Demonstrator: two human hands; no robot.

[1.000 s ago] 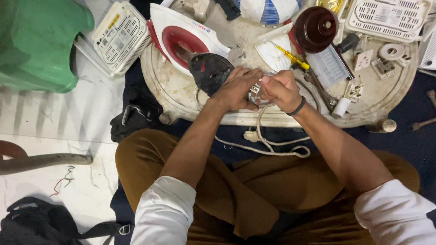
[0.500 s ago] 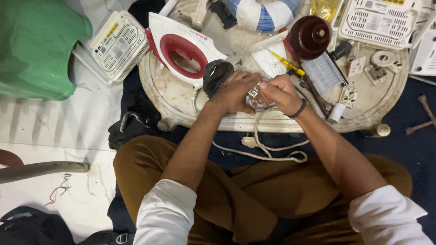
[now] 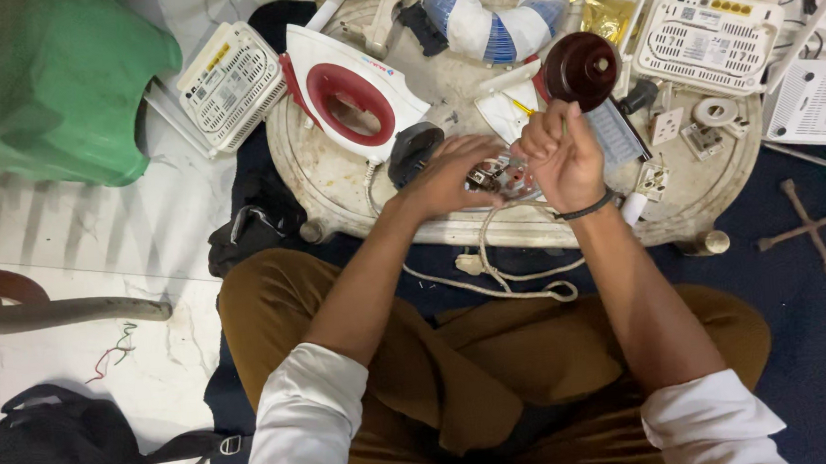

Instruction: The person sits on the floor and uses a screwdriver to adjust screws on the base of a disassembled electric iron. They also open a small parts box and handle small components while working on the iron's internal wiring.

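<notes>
Metal part [image 3: 497, 176] sits between left hand [image 3: 448, 174] and right hand [image 3: 564, 153].

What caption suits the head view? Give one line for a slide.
Seated person's left hand steadies a small metal electrical part on a round white table while the right hand works above it.

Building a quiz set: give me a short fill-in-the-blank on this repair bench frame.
1. The left hand rests on a small ____ part.
2. The clothes iron has a white body and a ____ handle.
3. The plastic stool at upper left is ____.
4. The white cord hangs off the ____ table.

Missing: metal; red; green; round
</notes>
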